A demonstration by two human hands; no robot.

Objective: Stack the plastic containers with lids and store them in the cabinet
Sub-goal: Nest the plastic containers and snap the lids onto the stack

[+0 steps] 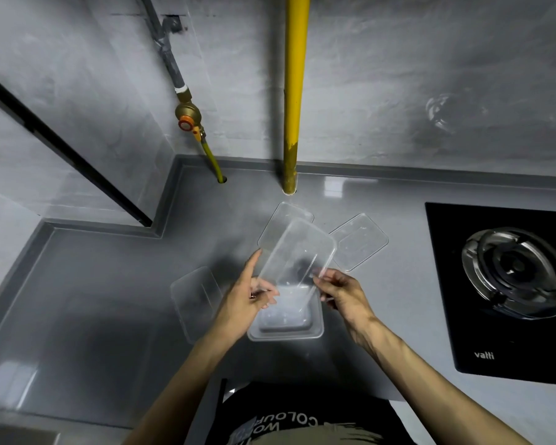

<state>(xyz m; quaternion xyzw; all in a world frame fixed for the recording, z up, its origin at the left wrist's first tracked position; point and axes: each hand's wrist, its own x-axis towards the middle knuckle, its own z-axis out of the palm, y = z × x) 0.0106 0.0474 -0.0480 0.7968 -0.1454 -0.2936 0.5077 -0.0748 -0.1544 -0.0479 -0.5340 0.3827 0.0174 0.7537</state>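
Note:
Both hands hold one clear plastic lid (297,252), tilted above the grey counter (109,300). My left hand (249,297) grips its near left edge, with the index finger stretched along the side. My right hand (341,292) pinches its near right corner. Under the lid's near end a clear container (286,322) stands on the counter. A second clear container or lid (283,220) lies behind the held lid, partly hidden by it. Another lid (360,242) lies flat to the right, and a further clear piece (195,298) lies to the left.
A black gas hob (507,284) with one burner is set into the counter on the right. A yellow pipe (294,91) and a gas valve with hose (190,120) come down at the back wall. The counter steps back at the left into a corner.

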